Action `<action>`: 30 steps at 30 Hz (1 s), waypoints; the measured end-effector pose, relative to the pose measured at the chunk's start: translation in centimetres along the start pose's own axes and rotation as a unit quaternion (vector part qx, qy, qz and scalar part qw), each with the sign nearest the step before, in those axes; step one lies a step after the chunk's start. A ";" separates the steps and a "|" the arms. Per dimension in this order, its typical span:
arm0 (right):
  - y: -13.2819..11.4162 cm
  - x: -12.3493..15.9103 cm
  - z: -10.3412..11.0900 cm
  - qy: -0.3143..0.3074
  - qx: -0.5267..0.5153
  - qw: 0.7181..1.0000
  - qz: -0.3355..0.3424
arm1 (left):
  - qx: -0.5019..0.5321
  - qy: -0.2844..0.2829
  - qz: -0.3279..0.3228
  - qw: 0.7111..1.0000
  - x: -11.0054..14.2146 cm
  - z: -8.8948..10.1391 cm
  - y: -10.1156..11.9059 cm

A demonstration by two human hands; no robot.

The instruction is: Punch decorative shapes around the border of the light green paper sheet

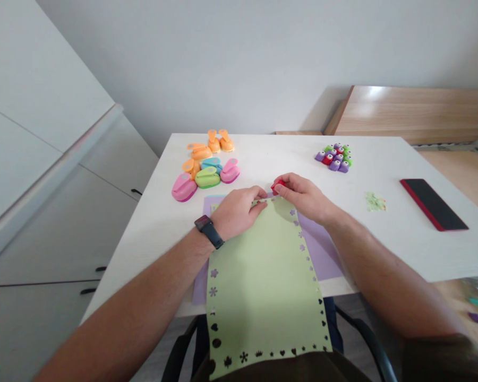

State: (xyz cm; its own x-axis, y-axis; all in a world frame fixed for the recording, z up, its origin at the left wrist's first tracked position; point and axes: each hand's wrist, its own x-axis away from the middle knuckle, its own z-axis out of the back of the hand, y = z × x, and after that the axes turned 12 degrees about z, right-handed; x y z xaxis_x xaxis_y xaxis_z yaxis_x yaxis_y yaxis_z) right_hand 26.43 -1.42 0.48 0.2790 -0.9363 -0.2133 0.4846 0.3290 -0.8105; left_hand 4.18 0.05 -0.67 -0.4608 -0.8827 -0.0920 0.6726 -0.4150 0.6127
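Left hand: the left hand [238, 214] lies over the far edge of the sheet, with a black wristwatch [209, 231] on its wrist.
Left fingers: the left fingers [259, 205] are curled together on the far edge of the sheet; I cannot tell whether they pinch it or only press on it.
Right hand: the right hand [304, 198] is just right of the left hand, near the far edge of the sheet.
Right fingers: the right fingers [286, 185] are clamped on a small red craft punch [278, 185], which sits at the sheet's far edge.
Sheet: a light green paper sheet [266, 286] lies on the table [382, 249], its far edge under the hands and its near end hanging past the table's near edge. Small punched flowers, hearts and other shapes run along its left, right and near edges.
Under the sheet: a lilac paper sheet [322, 249] lies beneath it, showing on both sides.
Far left: large orange, pink, green and blue craft punches [207, 164] stand in a cluster on the table.
Far right: small purple, red and green craft punches [333, 157] are grouped together.
Right: green paper scraps [375, 201] lie just left of a black phone in a red case [434, 204].
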 end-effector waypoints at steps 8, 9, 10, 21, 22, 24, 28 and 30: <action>-0.6 0.0 0.3 0.037 -0.099 0.994 -0.022 | 0.008 -0.002 -0.028 1.000 0.0 0.2 0.2; -0.6 -0.1 0.4 0.043 -0.110 0.993 -0.028 | 0.011 -0.002 -0.030 0.999 0.0 0.2 0.2; -0.6 -0.2 0.4 0.051 -0.123 0.990 -0.034 | 0.013 -0.003 -0.031 0.999 0.0 0.3 0.2; -0.7 -0.2 0.8 0.031 -0.156 0.985 -0.063 | 0.040 0.008 -0.054 0.998 0.1 0.3 0.5; -0.6 -0.2 0.9 0.029 -0.163 0.984 -0.064 | 0.041 0.010 -0.057 0.997 0.1 0.3 0.5; -0.3 -0.1 1.1 0.007 -0.185 0.980 -0.067 | 0.041 0.013 -0.060 0.997 0.1 0.3 0.5; 0.0 -0.1 1.6 -0.075 -0.239 0.965 -0.075 | 0.035 0.017 -0.060 0.997 0.1 0.4 0.6; 0.0 0.0 1.8 -0.106 -0.259 0.956 -0.083 | 0.038 0.018 -0.058 0.997 0.1 0.5 0.7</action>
State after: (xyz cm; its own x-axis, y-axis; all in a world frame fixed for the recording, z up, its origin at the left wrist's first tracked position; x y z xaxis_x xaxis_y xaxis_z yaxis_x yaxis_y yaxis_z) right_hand 27.93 -1.19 1.52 0.4232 -0.9059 0.0120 0.0758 0.0222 -0.9969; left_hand 4.28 -0.22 0.14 -0.5110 -0.8374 -0.1942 0.5688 -0.4988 0.6539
